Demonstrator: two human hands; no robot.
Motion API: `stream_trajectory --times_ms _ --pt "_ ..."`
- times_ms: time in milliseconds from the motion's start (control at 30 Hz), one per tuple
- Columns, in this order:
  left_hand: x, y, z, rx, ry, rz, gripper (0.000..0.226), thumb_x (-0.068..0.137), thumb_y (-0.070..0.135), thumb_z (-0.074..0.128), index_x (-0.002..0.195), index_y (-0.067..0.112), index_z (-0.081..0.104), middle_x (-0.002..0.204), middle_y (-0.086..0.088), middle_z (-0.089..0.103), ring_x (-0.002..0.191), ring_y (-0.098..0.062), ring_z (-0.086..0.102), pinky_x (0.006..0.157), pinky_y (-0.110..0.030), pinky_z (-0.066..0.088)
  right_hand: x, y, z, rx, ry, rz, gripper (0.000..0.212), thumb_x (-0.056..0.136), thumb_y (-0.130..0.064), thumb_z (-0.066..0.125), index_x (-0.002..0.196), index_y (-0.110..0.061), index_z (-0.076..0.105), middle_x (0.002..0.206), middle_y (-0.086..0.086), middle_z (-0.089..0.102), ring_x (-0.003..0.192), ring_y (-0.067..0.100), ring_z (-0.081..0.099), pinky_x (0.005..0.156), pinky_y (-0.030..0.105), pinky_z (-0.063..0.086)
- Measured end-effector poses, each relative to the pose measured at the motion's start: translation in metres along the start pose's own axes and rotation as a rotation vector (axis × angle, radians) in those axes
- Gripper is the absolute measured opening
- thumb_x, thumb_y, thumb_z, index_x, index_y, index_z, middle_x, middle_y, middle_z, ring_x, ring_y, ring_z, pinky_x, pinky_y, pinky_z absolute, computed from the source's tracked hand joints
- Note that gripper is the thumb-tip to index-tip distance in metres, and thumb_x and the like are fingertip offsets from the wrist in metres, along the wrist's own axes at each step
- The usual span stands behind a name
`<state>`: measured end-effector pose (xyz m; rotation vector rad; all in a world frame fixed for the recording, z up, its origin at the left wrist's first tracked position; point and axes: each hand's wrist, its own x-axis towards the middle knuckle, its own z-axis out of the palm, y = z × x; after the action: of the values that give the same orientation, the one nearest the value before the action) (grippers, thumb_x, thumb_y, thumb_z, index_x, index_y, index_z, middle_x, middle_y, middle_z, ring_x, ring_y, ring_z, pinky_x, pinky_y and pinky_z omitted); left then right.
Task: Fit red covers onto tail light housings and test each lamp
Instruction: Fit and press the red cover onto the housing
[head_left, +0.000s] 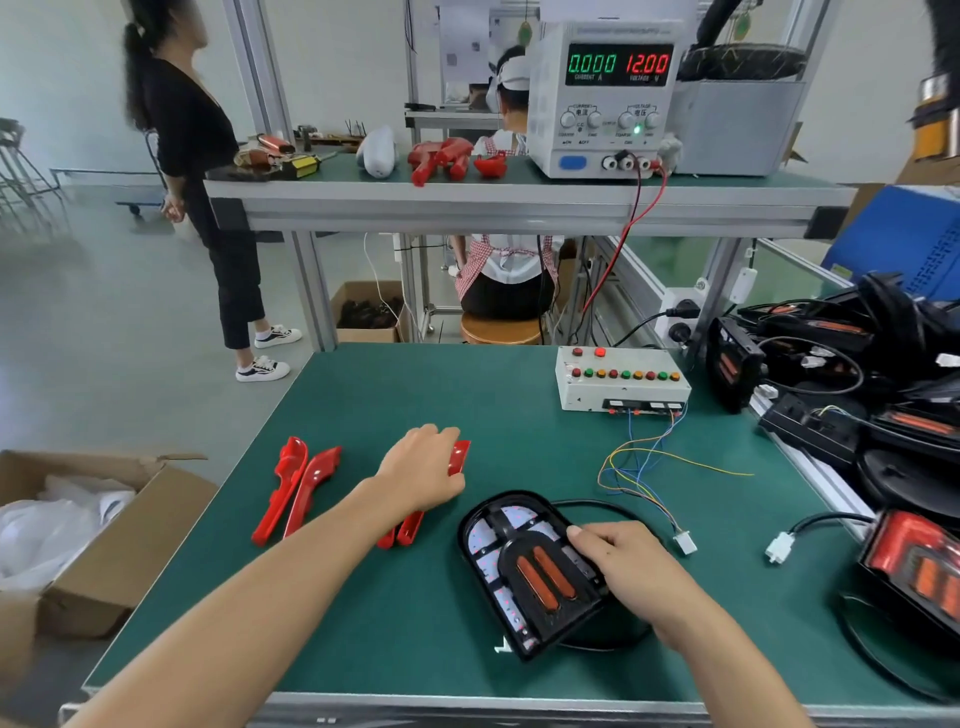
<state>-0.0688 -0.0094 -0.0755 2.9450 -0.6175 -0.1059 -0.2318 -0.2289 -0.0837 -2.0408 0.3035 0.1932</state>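
Note:
A black tail light housing (519, 566) lies on the green table in front of me, its white LED board and two orange strips showing, without a cover. My right hand (623, 571) grips its right edge. My left hand (423, 470) lies over a red cover (458, 456), fingers curled round it; the cover's lower end sticks out below my wrist. Two more red covers (293, 488) lie side by side further left. The housing's cable ends in a white plug (685, 543).
A test box (621, 379) with coloured buttons stands at the back, its thin wires trailing over the table. A pile of black housings (852, 374) fills the right side. A power supply (602, 98) reads 12.00 V on the shelf. A cardboard box (104, 525) sits left.

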Motion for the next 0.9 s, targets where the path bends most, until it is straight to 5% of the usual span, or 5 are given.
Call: stream_trajectory --times_ms 267,467,567,700,900 --pt "-0.018 -0.005 -0.031 -0.733 0.27 -0.088 0.01 0.084 0.039 0.069 0.092 0.035 0.065 0.078 0.008 0.072 0.075 -0.009 0.068 0.065 -0.019 0.052 0.011 -0.011 -0.011 -0.045 -0.029 -0.026 0.051 0.102 -0.043 0.053 0.07 -0.004 0.044 0.067 0.001 0.037 0.065 0.015 0.032 0.066 0.033 0.025" --pt "-0.046 0.024 -0.027 -1.523 0.271 -0.083 0.037 0.085 0.029 0.07 0.114 0.005 0.065 0.091 -0.012 0.078 0.079 -0.028 0.074 0.074 -0.036 0.06 0.007 -0.015 -0.007 -0.218 0.196 -0.138 0.051 0.102 -0.044 0.051 0.061 -0.017 0.036 0.049 -0.009 0.035 0.055 0.013 0.034 0.055 0.032 0.029" --pt "-0.056 0.042 -0.013 -1.629 0.297 -0.017 0.032 0.088 0.022 0.071 0.115 0.007 0.063 0.096 -0.012 0.077 0.088 -0.028 0.075 0.079 -0.036 0.062 -0.005 -0.026 0.0 -0.061 0.317 -0.239 0.045 0.102 -0.049 0.05 0.078 -0.016 0.069 0.065 -0.011 0.067 0.07 0.015 0.062 0.072 0.031 0.048" --pt "-0.058 0.059 0.0 -1.666 0.319 0.018 0.022 0.095 0.01 0.07 0.116 0.008 0.062 0.103 -0.009 0.075 0.098 -0.028 0.074 0.085 -0.039 0.061 -0.016 -0.038 0.005 0.127 0.201 -0.255 0.036 0.093 -0.053 0.062 0.08 -0.023 0.074 0.067 -0.004 0.07 0.059 0.005 0.058 0.064 0.025 0.047" --pt "-0.054 0.049 0.003 -1.333 0.227 0.09 0.036 0.09 0.049 0.063 0.116 0.024 0.067 0.114 0.012 0.075 0.113 -0.003 0.067 0.095 -0.02 0.051 -0.013 -0.026 -0.005 -0.067 0.351 -0.231 0.017 0.09 -0.041 0.072 0.077 -0.03 0.075 0.069 -0.018 0.07 0.065 -0.002 0.06 0.06 0.012 0.041"
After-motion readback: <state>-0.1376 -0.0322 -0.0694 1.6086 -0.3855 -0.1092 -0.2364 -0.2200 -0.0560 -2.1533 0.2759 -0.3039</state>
